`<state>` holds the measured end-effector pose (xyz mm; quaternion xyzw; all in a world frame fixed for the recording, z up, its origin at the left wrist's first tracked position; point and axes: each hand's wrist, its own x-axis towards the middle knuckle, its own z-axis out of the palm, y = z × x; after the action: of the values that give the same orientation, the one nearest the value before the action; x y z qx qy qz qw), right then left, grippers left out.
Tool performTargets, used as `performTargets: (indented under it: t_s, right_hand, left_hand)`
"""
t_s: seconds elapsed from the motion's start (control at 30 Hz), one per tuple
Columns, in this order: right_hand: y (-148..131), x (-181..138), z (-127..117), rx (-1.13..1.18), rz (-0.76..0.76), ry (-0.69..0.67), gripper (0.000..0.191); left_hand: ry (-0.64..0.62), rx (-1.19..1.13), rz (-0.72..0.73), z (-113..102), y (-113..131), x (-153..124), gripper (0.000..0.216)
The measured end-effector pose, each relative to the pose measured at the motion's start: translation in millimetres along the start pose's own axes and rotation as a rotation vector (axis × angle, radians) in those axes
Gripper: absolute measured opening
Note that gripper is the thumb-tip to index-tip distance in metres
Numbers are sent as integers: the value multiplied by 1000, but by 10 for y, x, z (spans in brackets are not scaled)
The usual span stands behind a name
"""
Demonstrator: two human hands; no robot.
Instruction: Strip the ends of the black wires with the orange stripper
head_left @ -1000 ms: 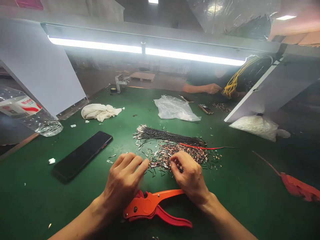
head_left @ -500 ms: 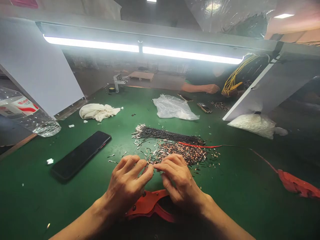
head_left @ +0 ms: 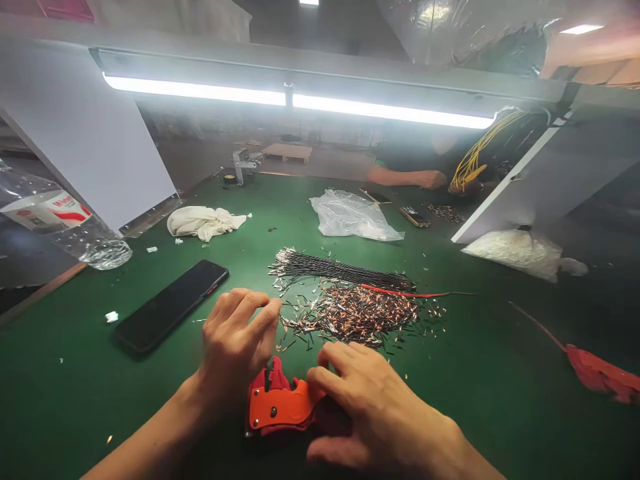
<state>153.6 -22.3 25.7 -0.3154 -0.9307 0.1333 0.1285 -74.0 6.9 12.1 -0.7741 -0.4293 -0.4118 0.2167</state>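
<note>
Orange cutter (head_left: 280,403) lay on the green table (head_left: 75,400) near the pile of cut wire pieces (head_left: 355,313), the right hand (head_left: 370,407) curled around its handles. The left hand (head_left: 235,347) pressed thumb and forefinger together at the pile's left edge, near a black phone (head_left: 173,303).

On the desk (head_left: 75,373), a pile of wire bits (head_left: 360,312) lies behind the cutter (head_left: 277,405), with a wire bundle (head_left: 340,270) behind that. A phone (head_left: 173,305) lies left of the pile; a plastic bag (head_left: 353,217) sits farther back.
</note>
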Motion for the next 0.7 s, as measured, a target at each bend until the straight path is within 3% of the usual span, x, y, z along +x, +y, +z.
performTargets:
  t_s: [0.17,0.3,0.47,0.57,0.7]
  right_hand:
    - [-39,-60,65,-118,74,-106,58]
    - [-27,-53,101,-133,101,-128,39]
    - [86,-1,61,19,205,36,22]
    - [224,16,-22,359,402,194,21]
    - [319,34,-90,1269,620,236,36]
  left_hand:
    - [62,-27,4,-44,-14,27,21]
    - [66,-27,23,-78,-20,19,23]
    - [108,-96,32,-107,-40,8,26]
    - [159,-118,16,-105,-29,3,27]
    - [110,-115,14,-66,17,-19,27]
